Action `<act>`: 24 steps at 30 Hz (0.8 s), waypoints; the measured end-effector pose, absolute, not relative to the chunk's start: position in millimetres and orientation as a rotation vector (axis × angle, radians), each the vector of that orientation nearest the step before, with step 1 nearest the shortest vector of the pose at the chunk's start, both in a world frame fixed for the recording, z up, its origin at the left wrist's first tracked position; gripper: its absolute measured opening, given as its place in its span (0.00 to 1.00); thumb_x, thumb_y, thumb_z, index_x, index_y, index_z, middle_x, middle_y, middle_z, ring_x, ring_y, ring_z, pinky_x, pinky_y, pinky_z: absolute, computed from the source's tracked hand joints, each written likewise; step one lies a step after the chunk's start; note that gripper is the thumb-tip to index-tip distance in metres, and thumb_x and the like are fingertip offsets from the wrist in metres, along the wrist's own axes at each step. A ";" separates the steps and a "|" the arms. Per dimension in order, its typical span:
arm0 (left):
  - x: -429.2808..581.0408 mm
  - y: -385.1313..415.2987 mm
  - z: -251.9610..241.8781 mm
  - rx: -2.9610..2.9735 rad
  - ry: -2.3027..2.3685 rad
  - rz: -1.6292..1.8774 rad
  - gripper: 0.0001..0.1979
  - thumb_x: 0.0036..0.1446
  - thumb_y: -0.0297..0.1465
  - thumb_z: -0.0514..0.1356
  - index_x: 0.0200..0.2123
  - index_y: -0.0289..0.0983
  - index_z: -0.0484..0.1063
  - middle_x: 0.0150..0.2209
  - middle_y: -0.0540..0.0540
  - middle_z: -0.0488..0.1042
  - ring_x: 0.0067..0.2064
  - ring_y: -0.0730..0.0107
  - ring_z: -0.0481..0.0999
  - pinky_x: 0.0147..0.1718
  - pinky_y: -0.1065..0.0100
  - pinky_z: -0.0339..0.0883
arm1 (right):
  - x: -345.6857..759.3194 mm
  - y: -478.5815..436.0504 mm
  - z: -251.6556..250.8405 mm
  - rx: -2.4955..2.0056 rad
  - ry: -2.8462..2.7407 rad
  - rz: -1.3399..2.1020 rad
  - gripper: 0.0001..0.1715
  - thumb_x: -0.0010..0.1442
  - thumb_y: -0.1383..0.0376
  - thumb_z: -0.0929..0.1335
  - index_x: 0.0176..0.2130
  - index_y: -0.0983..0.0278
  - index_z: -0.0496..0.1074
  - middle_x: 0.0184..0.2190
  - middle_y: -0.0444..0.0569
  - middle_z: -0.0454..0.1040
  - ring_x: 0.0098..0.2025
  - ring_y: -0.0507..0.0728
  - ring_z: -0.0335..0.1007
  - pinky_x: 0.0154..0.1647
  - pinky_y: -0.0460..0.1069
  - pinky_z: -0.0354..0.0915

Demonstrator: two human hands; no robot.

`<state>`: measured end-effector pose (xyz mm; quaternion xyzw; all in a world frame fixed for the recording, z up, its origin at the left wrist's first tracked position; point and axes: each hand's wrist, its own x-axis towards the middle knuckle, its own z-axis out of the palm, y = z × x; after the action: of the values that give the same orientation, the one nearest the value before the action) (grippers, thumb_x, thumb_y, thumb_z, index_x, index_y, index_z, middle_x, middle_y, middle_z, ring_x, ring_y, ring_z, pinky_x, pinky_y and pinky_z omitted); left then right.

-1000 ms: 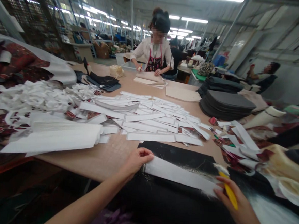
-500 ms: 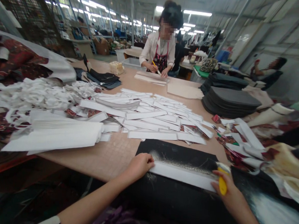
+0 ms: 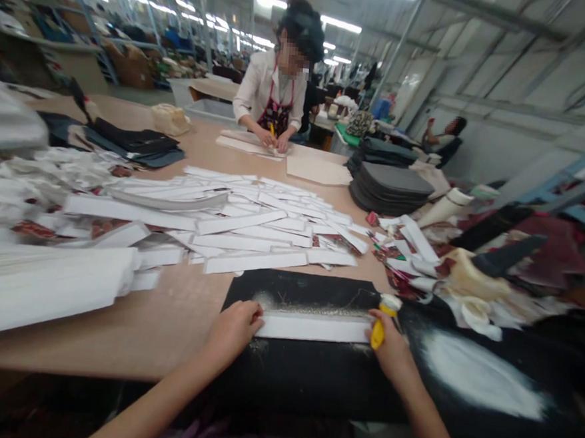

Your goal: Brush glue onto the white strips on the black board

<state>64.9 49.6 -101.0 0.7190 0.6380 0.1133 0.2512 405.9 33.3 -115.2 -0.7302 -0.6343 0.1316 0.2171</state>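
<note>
A long white strip (image 3: 315, 328) lies across a black mat (image 3: 306, 377), along a pale, crusty smear. My left hand (image 3: 235, 325) is closed on the strip's left end, thumb and fingertips pinched together. At the other end, my right hand (image 3: 391, 346) holds a brush with a yellow handle (image 3: 377, 334), its whitish bristles pointing away from me. The fingertips of that hand also touch the strip's right end. Its other fingers are partly hidden behind the brush.
Beyond the mat spreads a pile of white strips (image 3: 252, 226). White rolled sheets (image 3: 52, 282) lie at left, scraps (image 3: 415, 247) at right. A white patch (image 3: 482, 372) marks the black surface. Across the table a co-worker (image 3: 272, 84) bends over pale pieces, near stacked dark panels (image 3: 389, 189).
The view has swung to the right, so the table and co-worker appear farther left. Both hands stay at the strip's two ends, and the brush remains in my right hand.
</note>
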 end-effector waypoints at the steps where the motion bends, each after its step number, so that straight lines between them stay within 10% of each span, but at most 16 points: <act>1: 64.6 50.0 -101.4 1.962 1.738 0.298 0.04 0.54 0.28 0.56 0.34 0.37 0.70 0.32 0.47 0.71 0.38 0.65 0.69 0.34 0.70 0.57 | 405.1 32.8 -117.0 -1.981 -1.756 0.338 0.23 0.51 0.61 0.60 0.47 0.65 0.66 0.34 0.52 0.72 0.35 0.60 0.71 0.37 0.53 0.67; 19: 65.2 43.2 -110.4 2.387 1.742 0.360 0.10 0.56 0.25 0.55 0.42 0.35 0.68 0.37 0.44 0.69 0.40 0.60 0.67 0.38 0.63 0.62 | 390.7 21.0 -119.2 -1.966 -2.010 -0.219 0.27 0.55 0.76 0.53 0.51 0.67 0.65 0.35 0.57 0.69 0.39 0.63 0.67 0.41 0.59 0.65; 24: 75.0 25.5 -117.9 2.750 1.513 0.714 0.10 0.56 0.23 0.54 0.41 0.37 0.69 0.40 0.44 0.70 0.40 0.61 0.67 0.37 0.61 0.61 | 334.3 16.2 -81.5 -1.595 -2.034 0.416 0.22 0.60 0.68 0.58 0.53 0.60 0.65 0.37 0.51 0.74 0.39 0.58 0.69 0.42 0.54 0.65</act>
<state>75.0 25.5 -117.9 0.8536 0.4697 0.2217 -0.0388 334.3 16.2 -81.5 -0.5886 -0.7503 0.1533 0.2589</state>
